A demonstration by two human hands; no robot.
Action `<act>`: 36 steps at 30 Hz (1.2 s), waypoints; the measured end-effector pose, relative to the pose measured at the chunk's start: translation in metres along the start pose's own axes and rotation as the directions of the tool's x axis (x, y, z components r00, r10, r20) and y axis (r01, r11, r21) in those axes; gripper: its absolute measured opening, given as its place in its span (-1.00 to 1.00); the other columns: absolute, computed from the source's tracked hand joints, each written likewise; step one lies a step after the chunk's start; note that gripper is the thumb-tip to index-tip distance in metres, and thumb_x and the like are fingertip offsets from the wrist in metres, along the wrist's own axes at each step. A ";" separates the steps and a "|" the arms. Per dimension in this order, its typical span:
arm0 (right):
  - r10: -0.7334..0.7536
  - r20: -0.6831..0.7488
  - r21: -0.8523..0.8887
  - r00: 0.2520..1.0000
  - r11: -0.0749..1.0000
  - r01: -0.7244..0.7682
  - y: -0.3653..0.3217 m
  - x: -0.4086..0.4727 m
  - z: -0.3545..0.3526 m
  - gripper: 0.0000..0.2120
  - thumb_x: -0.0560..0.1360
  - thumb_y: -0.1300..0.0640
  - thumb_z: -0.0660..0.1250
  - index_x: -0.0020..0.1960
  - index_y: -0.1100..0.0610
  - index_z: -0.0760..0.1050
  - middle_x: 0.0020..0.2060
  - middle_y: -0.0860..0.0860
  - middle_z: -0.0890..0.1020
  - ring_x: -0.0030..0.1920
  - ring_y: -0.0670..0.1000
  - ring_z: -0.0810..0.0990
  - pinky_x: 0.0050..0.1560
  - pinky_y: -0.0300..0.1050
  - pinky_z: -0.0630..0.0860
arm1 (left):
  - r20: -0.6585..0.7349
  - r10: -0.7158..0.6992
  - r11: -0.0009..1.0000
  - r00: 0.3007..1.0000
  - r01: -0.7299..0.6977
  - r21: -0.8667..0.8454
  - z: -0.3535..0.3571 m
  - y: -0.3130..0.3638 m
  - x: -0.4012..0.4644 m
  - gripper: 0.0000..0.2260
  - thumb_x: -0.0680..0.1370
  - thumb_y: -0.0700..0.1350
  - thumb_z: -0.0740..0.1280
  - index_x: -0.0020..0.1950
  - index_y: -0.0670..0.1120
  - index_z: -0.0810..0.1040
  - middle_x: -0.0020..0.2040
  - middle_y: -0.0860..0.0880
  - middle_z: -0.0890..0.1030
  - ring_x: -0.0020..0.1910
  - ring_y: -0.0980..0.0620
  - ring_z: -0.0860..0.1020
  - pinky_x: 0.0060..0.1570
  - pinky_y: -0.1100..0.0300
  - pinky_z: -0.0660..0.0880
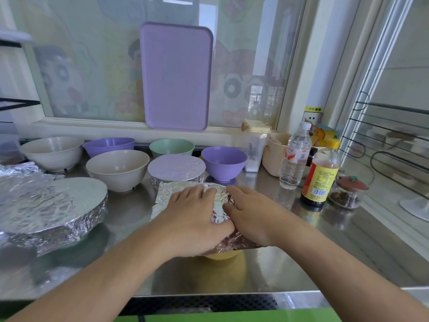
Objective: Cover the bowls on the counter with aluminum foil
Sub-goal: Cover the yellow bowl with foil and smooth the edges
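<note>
1. Both hands are working the crinkled sheet of aluminium foil (185,189) draped over the yellow bowl (221,254) at the front of the steel counter (290,270).
2. The left hand (192,219) is pressing flat on the foil, grip released.
3. The right hand (251,217) is lying over the foil's right edge, fingers fairly straight, grasping nothing.
4. Just behind is sitting a small foil-covered bowl (176,169); a large foil-covered dish (51,205) is sitting well left.
5. Uncovered cream (117,169), purple (224,162) and green (171,147) bowls are waiting behind.
</note>
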State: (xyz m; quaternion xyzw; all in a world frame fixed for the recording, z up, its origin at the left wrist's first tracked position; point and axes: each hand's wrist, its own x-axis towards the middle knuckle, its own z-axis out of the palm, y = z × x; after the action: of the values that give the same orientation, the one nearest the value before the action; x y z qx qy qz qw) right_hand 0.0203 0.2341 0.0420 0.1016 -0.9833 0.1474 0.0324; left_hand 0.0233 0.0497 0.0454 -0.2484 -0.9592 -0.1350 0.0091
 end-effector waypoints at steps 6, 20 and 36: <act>-0.141 -0.107 -0.044 0.984 0.990 0.137 0.001 0.005 0.008 -0.70 0.67 0.11 0.13 0.35 0.10 0.47 0.35 -0.01 0.52 0.37 0.07 0.45 0.36 0.08 0.38 | -0.156 0.058 0.998 0.986 -0.053 0.036 0.011 -0.004 0.032 -0.74 0.70 -0.01 -0.01 0.10 -0.08 0.42 0.11 0.00 0.48 0.16 -0.03 0.45 0.23 0.06 0.38; -0.127 -0.142 -0.037 0.982 0.992 0.123 0.006 0.006 0.023 -0.65 0.60 -0.03 -0.04 0.17 0.06 0.44 0.15 -0.04 0.55 0.23 0.05 0.49 0.31 0.06 0.44 | -0.114 -0.029 1.000 0.993 0.028 -0.004 0.016 -0.007 0.023 -0.72 0.67 -0.02 -0.09 -0.03 -0.10 0.34 0.07 -0.06 0.43 0.12 -0.11 0.40 0.16 -0.03 0.41; -0.102 -0.120 -0.005 0.988 0.995 0.102 0.009 0.006 0.021 -0.69 0.63 -0.04 0.01 0.16 0.06 0.46 0.15 -0.06 0.56 0.23 0.02 0.49 0.33 0.04 0.42 | -0.156 -0.059 0.993 0.986 0.042 -0.112 0.016 0.002 0.024 -0.79 0.71 -0.04 0.07 0.13 -0.11 0.44 0.10 -0.02 0.52 0.16 -0.08 0.46 0.15 -0.08 0.42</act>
State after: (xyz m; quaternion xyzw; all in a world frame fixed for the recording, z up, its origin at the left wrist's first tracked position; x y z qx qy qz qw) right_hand 0.0122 0.2350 0.0200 0.1428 -0.9731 0.1517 0.0989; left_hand 0.0040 0.0667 0.0328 -0.2127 -0.9526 -0.2063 0.0686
